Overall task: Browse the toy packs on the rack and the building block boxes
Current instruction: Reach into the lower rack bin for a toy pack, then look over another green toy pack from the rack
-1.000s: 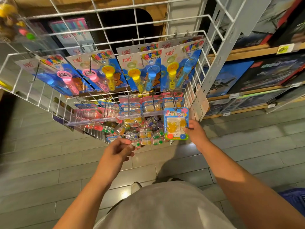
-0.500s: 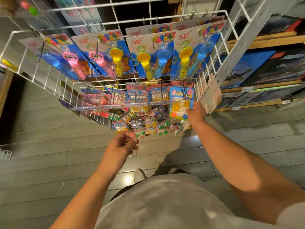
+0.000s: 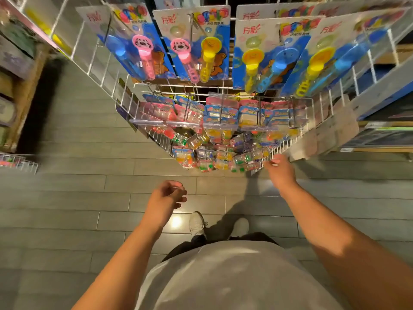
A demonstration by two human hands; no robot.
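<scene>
Fingers (image 3: 273,162) of the right hand (image 3: 280,172) are drawn together at the lower right corner of the white wire rack (image 3: 279,148), touching or almost touching its bottom wires; blur hides whether they pinch a wire or nothing at all. Just left of those fingertips hang the lowest small toy packs (image 3: 207,157), clear blisters with yellow, orange and green pieces inside, crowded together along the rack's bottom edge. Above them a middle row of small packs with pink and blue header cards (image 3: 223,113) hangs from hooks across the rack. Higher still, along the top edge, are large blue cards of bubble wands (image 3: 201,48), with pink, yellow and blue wand heads behind plastic.

Left hand (image 3: 166,198) hovers below the rack, well apart from the packs, its fingers loosely curled and half open, holding nothing.

To the right of the rack, wooden shelves (image 3: 380,149) carry flat boxes (image 3: 384,137) with dark printed fronts, too blurred to read. Grey plank floor (image 3: 67,198) lies beneath, and two light shoes (image 3: 196,222) show near the person's pale shirt (image 3: 223,276).
</scene>
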